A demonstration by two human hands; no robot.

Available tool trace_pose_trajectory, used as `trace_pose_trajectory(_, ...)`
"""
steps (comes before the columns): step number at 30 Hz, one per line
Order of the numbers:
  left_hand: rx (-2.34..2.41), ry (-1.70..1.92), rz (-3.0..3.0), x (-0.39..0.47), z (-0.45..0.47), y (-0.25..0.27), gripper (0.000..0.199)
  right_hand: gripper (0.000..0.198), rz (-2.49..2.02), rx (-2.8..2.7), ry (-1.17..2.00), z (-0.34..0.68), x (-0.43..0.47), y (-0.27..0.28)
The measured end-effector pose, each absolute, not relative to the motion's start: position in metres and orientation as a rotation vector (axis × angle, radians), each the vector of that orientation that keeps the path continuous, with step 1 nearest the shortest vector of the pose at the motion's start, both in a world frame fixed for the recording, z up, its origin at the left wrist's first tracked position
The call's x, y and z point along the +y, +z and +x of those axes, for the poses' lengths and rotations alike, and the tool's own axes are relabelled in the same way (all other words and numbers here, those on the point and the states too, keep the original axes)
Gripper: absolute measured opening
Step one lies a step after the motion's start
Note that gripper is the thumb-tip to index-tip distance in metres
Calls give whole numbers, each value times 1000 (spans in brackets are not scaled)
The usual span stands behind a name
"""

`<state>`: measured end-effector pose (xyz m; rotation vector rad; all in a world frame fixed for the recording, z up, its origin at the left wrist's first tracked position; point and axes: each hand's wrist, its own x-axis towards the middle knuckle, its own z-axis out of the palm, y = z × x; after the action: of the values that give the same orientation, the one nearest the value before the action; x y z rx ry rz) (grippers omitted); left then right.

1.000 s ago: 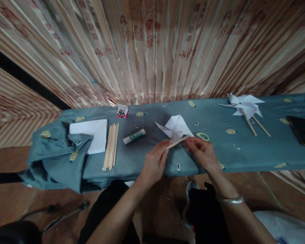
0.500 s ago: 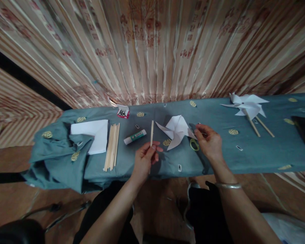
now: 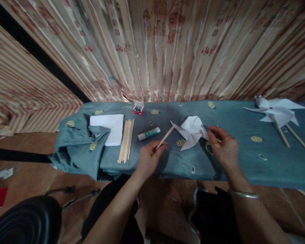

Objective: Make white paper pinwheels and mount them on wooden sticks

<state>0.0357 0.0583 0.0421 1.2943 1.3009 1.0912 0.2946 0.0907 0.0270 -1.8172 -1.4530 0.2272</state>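
A thin wooden stick [image 3: 165, 136] is pinched in my left hand [image 3: 150, 156]; it slants up to the right, its far end close to the left blade tip of a white paper pinwheel [image 3: 192, 132]. My right hand [image 3: 224, 144] has its fingers closed at the pinwheel's right blade tip; whether something small is also between them is hidden. Partly under that hand is a yellow-green ring [image 3: 209, 147], which looks like a scissors handle. A glue stick [image 3: 149, 133] lies left of the pinwheel, beyond my left hand.
Several wooden sticks [image 3: 126, 141] lie beside folded white paper [image 3: 115, 130]. An open small red box [image 3: 138, 109] of metal bits stands at the back. Finished-looking pinwheels [image 3: 277, 110] on sticks lie at the right. A black stool [image 3: 25, 220] stands lower left.
The wooden stick has tipped from upright to slanting right, toward the pinwheel. My right hand stays by the blade tip. The whole view has shifted, so things appear further right.
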Motion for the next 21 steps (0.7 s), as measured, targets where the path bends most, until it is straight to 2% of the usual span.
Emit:
trace_pose_trajectory(2,1492,1211,1481,69,9,46,21,34,-1824,-1444,194,298,91,28)
trace_pose_trajectory(5,1728,1085,1713,83,-23,46,30,33,-1838,-1416,171,305,90,28)
trace_pose_trajectory(10,1777,833,1968,93,-37,28,35,34,-1835,-1426,191,306,88,28)
trace_pose_trajectory(16,1843,836,1892,101,-34,26,26,35,-1837,-1428,197,307,87,28)
trace_pose_trajectory(21,1900,906,1714,102,-39,34,33,36,-1858,-1429,159,314,87,29)
